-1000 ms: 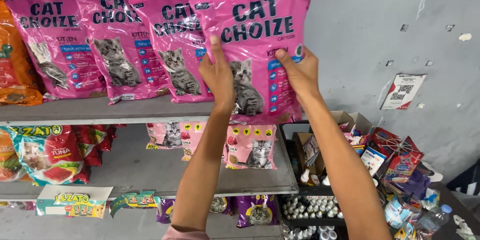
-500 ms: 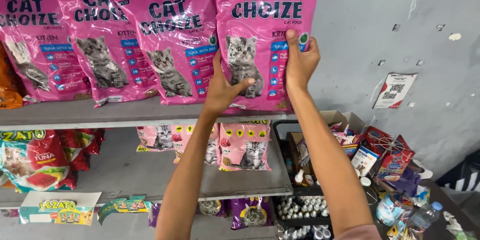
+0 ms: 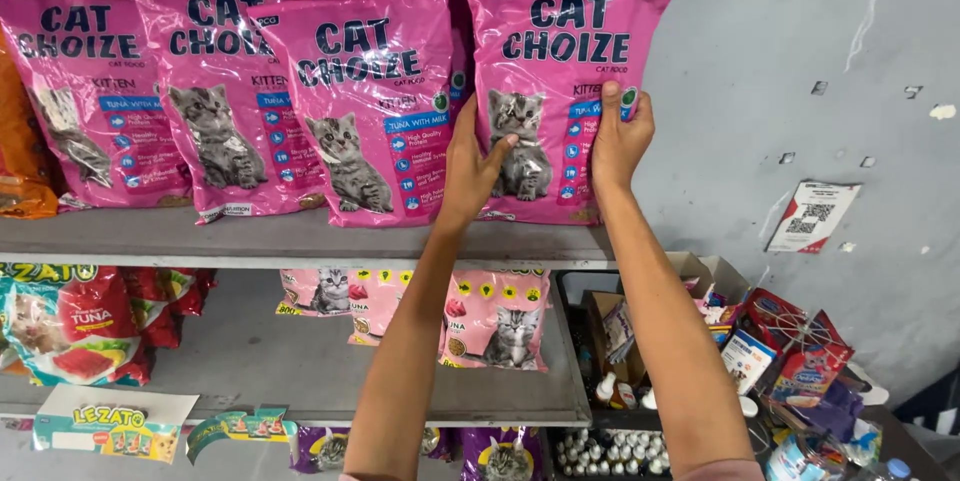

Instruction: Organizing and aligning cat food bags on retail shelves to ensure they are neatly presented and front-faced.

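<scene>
A large pink cat-food bag with a kitten picture stands upright at the right end of the grey top shelf. My left hand presses on its lower left side and my right hand grips its right edge. Both arms reach up from below. Three more pink bags of the same kind stand in a row to its left, overlapping one another.
An orange bag sits at the far left. The shelf below carries smaller pink pouches and red-green bags. To the right a cardboard box holds small packets and bottles by the grey wall.
The bag has moved from tilted and lifted to standing upright on the shelf's right end. Both hands stayed on it, and the view shifted slightly.
</scene>
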